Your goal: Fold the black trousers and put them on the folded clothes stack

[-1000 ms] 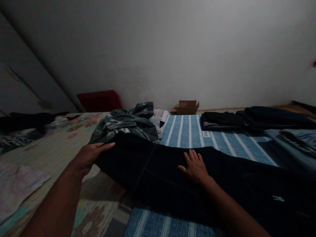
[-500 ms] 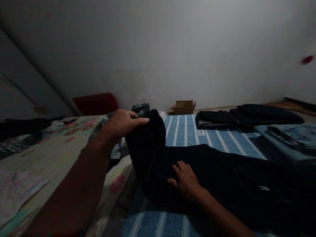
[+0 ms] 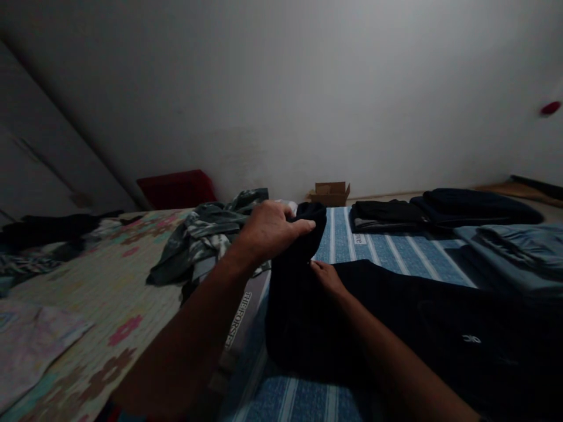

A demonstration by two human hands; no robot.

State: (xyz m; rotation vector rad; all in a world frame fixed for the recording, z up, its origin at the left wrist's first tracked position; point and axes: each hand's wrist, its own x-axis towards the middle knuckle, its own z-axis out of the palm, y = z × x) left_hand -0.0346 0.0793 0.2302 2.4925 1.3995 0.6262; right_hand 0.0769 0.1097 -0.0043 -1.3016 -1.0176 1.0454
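Dark track pants (image 3: pixel 396 316) with a small white logo lie across a blue striped cloth (image 3: pixel 290 398). My left hand (image 3: pixel 275 228) grips the raised end of them, thumb on top, holding it up and folded over toward the right. Just below, my right hand (image 3: pixel 325 275) has its fingers closed at the edge of the lifted fabric; the fingertips are partly hidden in the dark cloth. Behind my left forearm lies a crumpled grey-green patterned garment (image 3: pixel 197 234).
Folded dark clothes (image 3: pixel 387 211) and folded light blue jeans (image 3: pixel 523 252) lie at the right. An open cardboard box (image 3: pixel 332 192) and a red box (image 3: pixel 178 189) stand by the wall. A flowered bedspread (image 3: pixel 145 299) with a pale pink garment (image 3: pixel 39 340) spreads left.
My left hand has carried the lifted end of the pants to the right, folding it over. My right hand has gone from lying flat on the fabric to gripping its edge.
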